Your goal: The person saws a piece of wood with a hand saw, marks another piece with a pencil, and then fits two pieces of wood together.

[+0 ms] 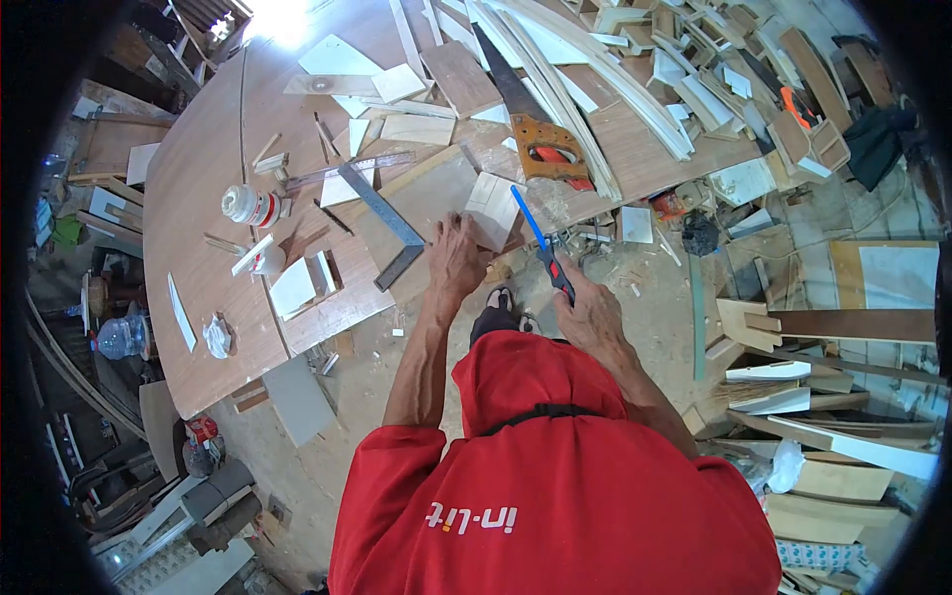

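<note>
My right hand (589, 305) is closed round the dark and red handle of a small saw (555, 268), whose blue blade (529, 215) points up and left over the table edge. Against the lower left of a pale wood piece (493, 210) lies my left hand (456, 256), fingers pointing forward on the board (421, 198). Whether it grips the piece is hard to see; its fingers look spread. A metal try square (382, 213) rests on the board, left of my left hand. Farther forward lies a large handsaw (545, 149) with an orange-brown wooden handle.
The wooden table (198, 178) carries a white bottle (250, 205), a white cup (266, 258), a metal ruler (357, 167) and offcuts. Long pale strips (585, 79) and piled wood scraps (694, 99) lie at the front right. More boards (853, 325) stand at the right.
</note>
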Available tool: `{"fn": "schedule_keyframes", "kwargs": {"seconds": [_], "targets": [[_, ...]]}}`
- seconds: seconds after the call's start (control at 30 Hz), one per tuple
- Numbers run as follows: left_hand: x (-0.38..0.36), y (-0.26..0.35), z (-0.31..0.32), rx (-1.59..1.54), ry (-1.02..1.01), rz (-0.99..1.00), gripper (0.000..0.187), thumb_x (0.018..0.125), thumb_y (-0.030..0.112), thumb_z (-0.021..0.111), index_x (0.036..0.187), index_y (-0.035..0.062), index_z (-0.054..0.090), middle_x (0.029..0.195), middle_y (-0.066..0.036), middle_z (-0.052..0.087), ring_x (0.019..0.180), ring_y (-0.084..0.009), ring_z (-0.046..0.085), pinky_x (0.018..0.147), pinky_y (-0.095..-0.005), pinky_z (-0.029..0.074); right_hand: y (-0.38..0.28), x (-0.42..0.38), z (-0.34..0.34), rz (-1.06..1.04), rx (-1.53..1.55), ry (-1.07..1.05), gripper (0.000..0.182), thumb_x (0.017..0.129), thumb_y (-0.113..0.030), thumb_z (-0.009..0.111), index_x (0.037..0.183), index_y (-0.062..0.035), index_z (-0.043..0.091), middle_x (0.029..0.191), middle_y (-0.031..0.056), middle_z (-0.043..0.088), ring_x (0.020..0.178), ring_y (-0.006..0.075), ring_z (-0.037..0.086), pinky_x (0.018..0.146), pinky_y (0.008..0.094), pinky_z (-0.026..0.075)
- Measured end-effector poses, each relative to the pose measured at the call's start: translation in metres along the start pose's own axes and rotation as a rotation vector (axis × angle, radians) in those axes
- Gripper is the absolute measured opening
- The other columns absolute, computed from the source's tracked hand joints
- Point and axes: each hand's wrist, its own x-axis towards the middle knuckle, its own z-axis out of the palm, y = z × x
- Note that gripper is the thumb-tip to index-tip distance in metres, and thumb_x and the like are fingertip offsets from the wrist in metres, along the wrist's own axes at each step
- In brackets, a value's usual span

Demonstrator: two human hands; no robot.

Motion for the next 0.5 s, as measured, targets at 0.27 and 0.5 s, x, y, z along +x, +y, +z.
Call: {"fn": "schedule_keyframes", "kwargs": {"seconds": [0.27, 0.5], "targets": [[0.019, -0.001, 0.039, -0.162, 0.102, 0.073, 0.038, 0.072, 0.011, 0.071, 0.105, -0.0022, 0.059, 0.093, -0.022, 0.06, 0.098, -0.0387, 0.054, 0.081, -0.0426, 0.047, -0.014, 0.014, 0.005, 0.005, -0.091, -0.011, 0.057, 0.083, -0.022, 0.052, 0.139, -0.0139, 0.043, 0.071, 0.0243, 0.063, 0.069, 0.0446, 0.062, 0.07, 0.0521, 0.048], [0.026, 0.003, 0.018, -0.066, 0.121, 0.142, 0.05, 0.07, 0.018, 0.074, 0.113, 0.0007, 0.055, 0.123, -0.021, 0.049, 0.119, -0.0363, 0.046, 0.095, -0.0475, 0.04, -0.015, 0.024, 0.01, -0.032, -0.115, 0.007, 0.057, 0.083, -0.022, 0.052, 0.139, -0.0194, 0.041, 0.066, 0.0223, 0.062, 0.064, 0.0438, 0.061, 0.067, 0.053, 0.047]]}}
